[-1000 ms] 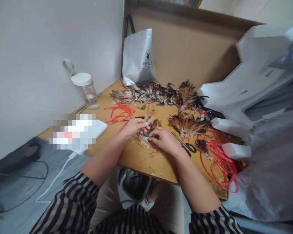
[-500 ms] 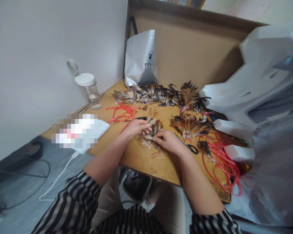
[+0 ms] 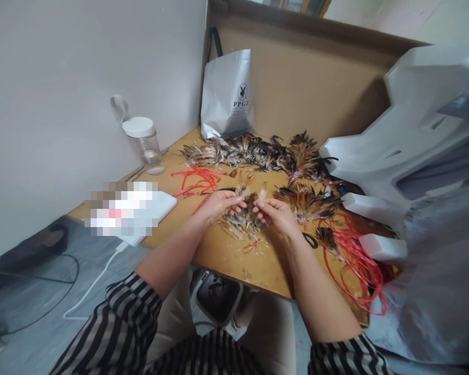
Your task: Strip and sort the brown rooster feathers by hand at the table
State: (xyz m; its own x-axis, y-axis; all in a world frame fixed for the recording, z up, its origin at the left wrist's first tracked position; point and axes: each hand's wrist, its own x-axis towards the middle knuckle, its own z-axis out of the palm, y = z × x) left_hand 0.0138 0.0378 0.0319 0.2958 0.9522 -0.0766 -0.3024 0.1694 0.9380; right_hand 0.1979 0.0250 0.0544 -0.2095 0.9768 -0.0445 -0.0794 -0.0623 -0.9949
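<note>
Over a loose pile of brown and grey feathers [image 3: 240, 227] at the table's middle, both my hands work close together. My left hand [image 3: 224, 203] is closed, thumb against fingertips, with a light tan feather [image 3: 243, 186] standing up at its tips. My right hand [image 3: 275, 212] pinches a small pale feather [image 3: 262, 194] between thumb and forefinger. To the right, a bunch of brown feathers [image 3: 307, 202] lies by the hand. The black handle of the scissors [image 3: 310, 240] shows beside my right wrist; their blades are hidden.
Feather bunches [image 3: 250, 151] line the back, before a silver bag [image 3: 226, 96]. Red strings lie at left [image 3: 197, 179] and right [image 3: 355, 250]. A white-lidded bottle [image 3: 144, 143] and a white device with a cable [image 3: 166, 202] stand left. White foam [image 3: 375, 125] borders the right side.
My right hand has lifted from the feather pile and moved slightly up and right, now with a pale feather in its pinch. My left hand has stayed nearly in place.
</note>
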